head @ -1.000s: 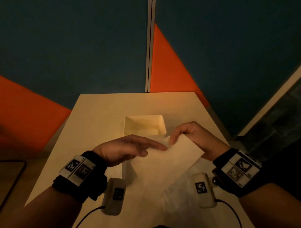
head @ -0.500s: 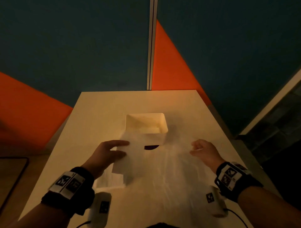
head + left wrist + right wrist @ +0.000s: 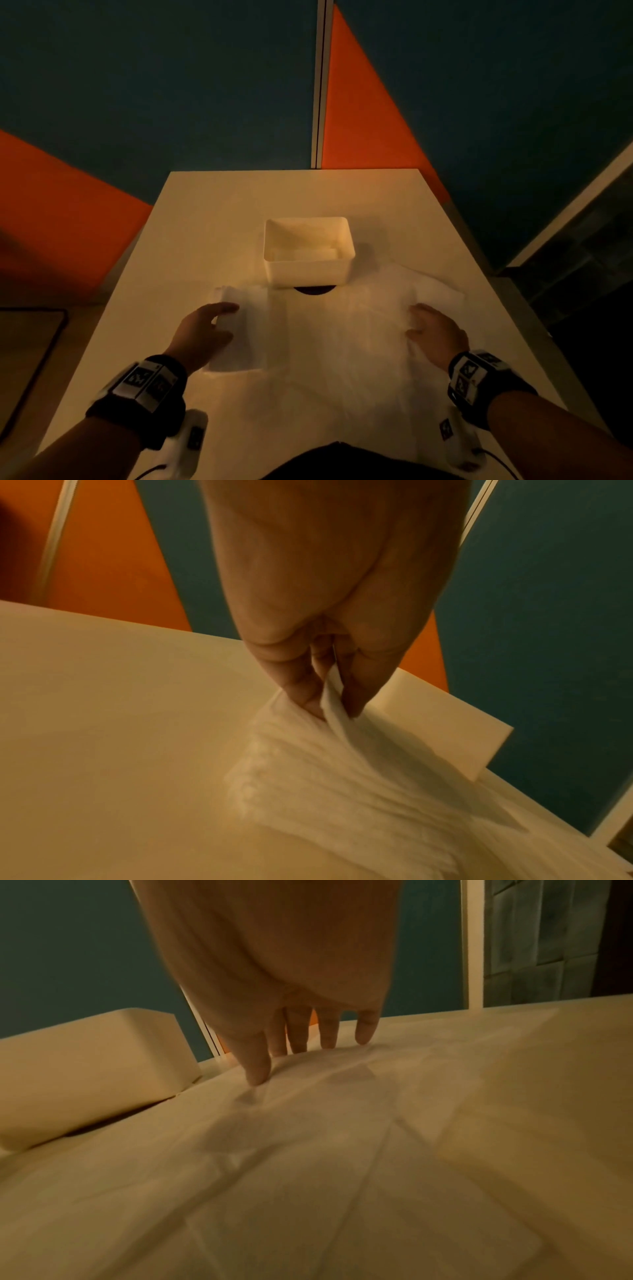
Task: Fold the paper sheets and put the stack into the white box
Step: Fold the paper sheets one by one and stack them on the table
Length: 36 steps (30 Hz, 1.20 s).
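Behind the tabletop (image 3: 212,219) I see teal wall panels with orange wedges, split by a pale vertical strip (image 3: 319,82). Off the left edge lies a dark-rimmed mat or tray (image 3: 30,346), only partly in my view, and a darker floor area shows past the right edge.

On the tabletop, the white box (image 3: 308,270) sits near the middle, toward the far edge, open at the top; something pale lies inside it, but I cannot tell what. A small dark half-round patch (image 3: 313,290) shows just at the box's near wall, partly covered by paper.

Between that box and the near edge I have the paper sheet (image 3: 342,342) spread wide and thin, almost see-through, creased into faint squares and rumpled at its far right corner. Its far edge lies touching the box's near wall.

My left hand (image 3: 202,330) is at the sheet's left edge; from the left wrist view its fingers (image 3: 301,693) and thumb pinch a raised lip of paper, which fans out blurred below them. My right hand (image 3: 436,330) lies on the sheet's right part with its fingers (image 3: 329,1034) straight and spread, tips pressing the paper flat, grasping nothing. Marker-tagged bands (image 3: 144,382) ring both wrists.
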Tool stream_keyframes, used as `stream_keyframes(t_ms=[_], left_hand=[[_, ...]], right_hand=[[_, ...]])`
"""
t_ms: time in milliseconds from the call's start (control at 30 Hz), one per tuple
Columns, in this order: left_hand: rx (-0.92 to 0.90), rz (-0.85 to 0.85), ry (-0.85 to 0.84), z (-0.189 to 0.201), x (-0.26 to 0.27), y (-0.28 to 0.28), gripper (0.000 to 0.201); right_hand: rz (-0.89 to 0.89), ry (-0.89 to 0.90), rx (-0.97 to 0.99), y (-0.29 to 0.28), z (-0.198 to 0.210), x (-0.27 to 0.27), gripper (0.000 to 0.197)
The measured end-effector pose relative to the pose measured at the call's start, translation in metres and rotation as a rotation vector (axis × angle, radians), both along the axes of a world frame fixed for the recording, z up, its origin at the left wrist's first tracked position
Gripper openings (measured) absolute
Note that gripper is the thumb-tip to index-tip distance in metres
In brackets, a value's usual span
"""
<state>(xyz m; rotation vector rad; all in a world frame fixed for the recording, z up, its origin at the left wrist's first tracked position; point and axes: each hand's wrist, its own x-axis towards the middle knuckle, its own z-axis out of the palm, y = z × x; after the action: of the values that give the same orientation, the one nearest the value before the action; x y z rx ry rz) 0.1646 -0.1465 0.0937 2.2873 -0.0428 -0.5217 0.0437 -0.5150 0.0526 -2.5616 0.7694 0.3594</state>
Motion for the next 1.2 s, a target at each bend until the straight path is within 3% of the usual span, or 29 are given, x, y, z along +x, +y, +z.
stream_keyframes(t_ms=[267,767,967,1033,1067,1200], left_hand=[[0.030,-0.023,-0.035,-0.004,0.002,0.001,0.048],[0.135,-0.028,-0.127,-0.015,0.011,0.012,0.048],[0.415,-0.100,-0.321,-0.003,0.004,0.001,0.052],[0.285,-0.145,-0.371,0.012,-0.001,-0.017,0.046],[0.128,-0.148,-0.320,0.022,-0.003,-0.027,0.042],[-0.586,-0.132,0.229,0.064,-0.018,-0.069,0.039]], right_hand=[[-0.083,-0.118,-0.021,-0.001,0.001,-0.002,0.031],[-0.019,-0.425,-0.108,0.009,0.046,0.018,0.026],[-0.060,-0.600,0.042,0.026,0.074,0.021,0.023],[-0.092,-0.662,0.141,0.036,0.087,0.024,0.022],[-0.102,-0.690,0.187,0.043,0.094,0.026,0.021],[-0.045,-0.785,0.320,0.073,0.118,0.033,0.015]])
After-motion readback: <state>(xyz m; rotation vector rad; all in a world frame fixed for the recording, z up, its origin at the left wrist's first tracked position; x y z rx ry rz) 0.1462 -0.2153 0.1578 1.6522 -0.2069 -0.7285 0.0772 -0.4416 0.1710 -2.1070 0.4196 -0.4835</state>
